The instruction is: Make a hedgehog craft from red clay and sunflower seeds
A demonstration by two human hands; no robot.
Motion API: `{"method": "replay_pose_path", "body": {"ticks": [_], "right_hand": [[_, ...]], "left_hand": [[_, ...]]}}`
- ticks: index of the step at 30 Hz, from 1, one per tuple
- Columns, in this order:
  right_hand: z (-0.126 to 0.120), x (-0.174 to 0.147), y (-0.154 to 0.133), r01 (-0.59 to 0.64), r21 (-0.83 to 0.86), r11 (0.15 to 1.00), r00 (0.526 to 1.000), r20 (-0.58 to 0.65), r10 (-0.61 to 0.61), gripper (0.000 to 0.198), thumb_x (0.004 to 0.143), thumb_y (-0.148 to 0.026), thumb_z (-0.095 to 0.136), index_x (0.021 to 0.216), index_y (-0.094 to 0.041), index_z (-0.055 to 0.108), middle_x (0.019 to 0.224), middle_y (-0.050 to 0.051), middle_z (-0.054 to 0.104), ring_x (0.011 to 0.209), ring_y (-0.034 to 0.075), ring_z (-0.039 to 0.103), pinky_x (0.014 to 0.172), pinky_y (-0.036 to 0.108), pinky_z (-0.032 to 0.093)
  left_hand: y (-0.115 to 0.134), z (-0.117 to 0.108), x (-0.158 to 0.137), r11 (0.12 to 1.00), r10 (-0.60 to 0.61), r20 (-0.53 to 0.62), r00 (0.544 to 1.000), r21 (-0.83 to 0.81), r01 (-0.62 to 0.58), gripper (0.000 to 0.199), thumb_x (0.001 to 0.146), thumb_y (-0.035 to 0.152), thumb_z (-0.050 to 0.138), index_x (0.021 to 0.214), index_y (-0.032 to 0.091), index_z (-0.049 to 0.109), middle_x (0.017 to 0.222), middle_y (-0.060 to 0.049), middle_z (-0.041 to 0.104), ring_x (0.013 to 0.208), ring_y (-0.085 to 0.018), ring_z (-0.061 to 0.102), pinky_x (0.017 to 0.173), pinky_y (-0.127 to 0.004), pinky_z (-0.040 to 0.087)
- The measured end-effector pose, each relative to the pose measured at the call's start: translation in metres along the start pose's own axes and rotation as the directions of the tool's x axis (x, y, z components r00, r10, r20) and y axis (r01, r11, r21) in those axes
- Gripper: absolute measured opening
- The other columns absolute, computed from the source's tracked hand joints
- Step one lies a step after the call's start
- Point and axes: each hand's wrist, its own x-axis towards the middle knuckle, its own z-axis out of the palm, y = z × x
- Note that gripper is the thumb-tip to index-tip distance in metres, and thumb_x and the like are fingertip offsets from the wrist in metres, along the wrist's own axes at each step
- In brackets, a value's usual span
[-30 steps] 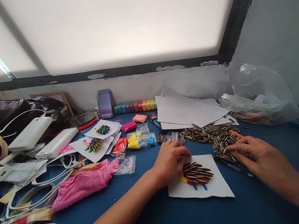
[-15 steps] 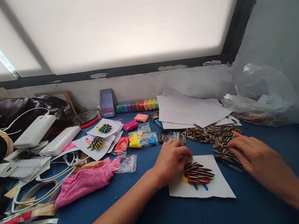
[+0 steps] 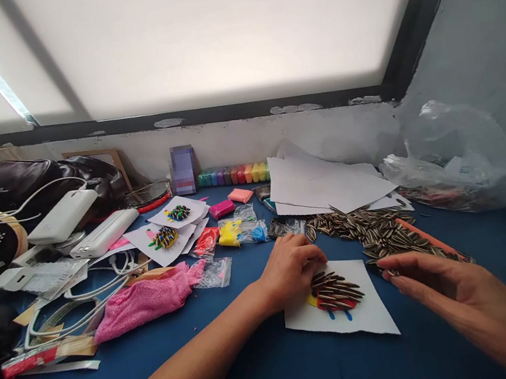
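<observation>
A square of white paper (image 3: 371, 318) lies on the blue table, bearing a hedgehog shape (image 3: 344, 302) of red and yellow clay with blue legs. Striped sunflower seeds cover its back like spines. My left hand (image 3: 293, 270) rests over the paper's upper left corner, fingers curled beside the yellow head; its fingertips are partly hidden. Right of the paper, my right hand (image 3: 444, 287) pinches a sunflower seed (image 3: 392, 272) between thumb and forefinger, just in front of the seed pile (image 3: 377, 233). An orange strip (image 3: 429, 238) shows along the pile's right side.
Two smaller seed-covered clay figures sit on paper cards (image 3: 178, 250) at left. Clay packets (image 3: 229, 234), a pink cloth (image 3: 146, 303), white cables and power banks (image 3: 105, 235) lie around them. Behind are white sheets (image 3: 319, 181), a phone (image 3: 182, 170) and a plastic bag (image 3: 466, 160).
My right hand has drawn back from the seed pile toward me, a seed now showing in its pinch. More of the orange strip is uncovered. My left hand stays at the paper.
</observation>
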Motion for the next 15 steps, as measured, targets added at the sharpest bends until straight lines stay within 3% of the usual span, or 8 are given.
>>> {"method": "replay_pose_path", "body": {"ticks": [5, 7, 10, 15], "right_hand": [[0.008, -0.007, -0.012, 0.168, -0.058, 0.984, 0.979, 0.127, -0.160, 0.028, 0.085, -0.047, 0.056, 0.092, -0.027, 0.075, 0.084, 0.004, 0.072, 0.071, 0.019, 0.068, 0.057, 0.024, 0.056], [0.011, -0.010, -0.013, 0.233, -0.113, 0.966, 0.962, 0.172, -0.212, 0.026, 0.089, -0.043, 0.053, 0.096, -0.028, 0.073, 0.086, 0.004, 0.070, 0.073, 0.018, 0.067, 0.061, 0.024, 0.055], [0.017, -0.015, -0.011, 0.291, -0.171, 0.941, 0.948, 0.186, -0.260, 0.027, 0.092, -0.040, 0.048, 0.098, -0.027, 0.071, 0.088, 0.004, 0.070, 0.078, 0.019, 0.068, 0.067, 0.025, 0.056], [0.024, -0.017, -0.007, 0.364, -0.232, 0.902, 0.929, 0.151, -0.337, 0.028, 0.094, -0.036, 0.044, 0.091, -0.027, 0.071, 0.082, 0.003, 0.070, 0.070, 0.018, 0.069, 0.061, 0.025, 0.056]], "left_hand": [[0.001, 0.000, 0.000, 1.000, 0.000, -0.004, 1.000, 0.005, 0.000, 0.017, 0.086, 0.014, 0.056, 0.089, 0.021, 0.072, 0.091, -0.005, 0.062, 0.089, -0.018, 0.053, 0.082, -0.033, 0.039], [0.001, -0.001, 0.000, 1.000, 0.002, -0.002, 1.000, 0.010, -0.002, 0.017, 0.086, 0.015, 0.056, 0.090, 0.021, 0.072, 0.091, -0.005, 0.062, 0.089, -0.018, 0.053, 0.082, -0.033, 0.040], [0.000, 0.000, 0.000, 1.000, 0.006, -0.007, 1.000, 0.014, -0.006, 0.018, 0.087, 0.015, 0.055, 0.090, 0.021, 0.072, 0.090, -0.005, 0.062, 0.089, -0.018, 0.053, 0.083, -0.033, 0.040], [-0.001, 0.001, 0.000, 1.000, 0.004, -0.009, 1.000, 0.011, -0.003, 0.018, 0.087, 0.016, 0.055, 0.090, 0.021, 0.072, 0.091, -0.005, 0.062, 0.089, -0.018, 0.053, 0.083, -0.033, 0.040]]}}
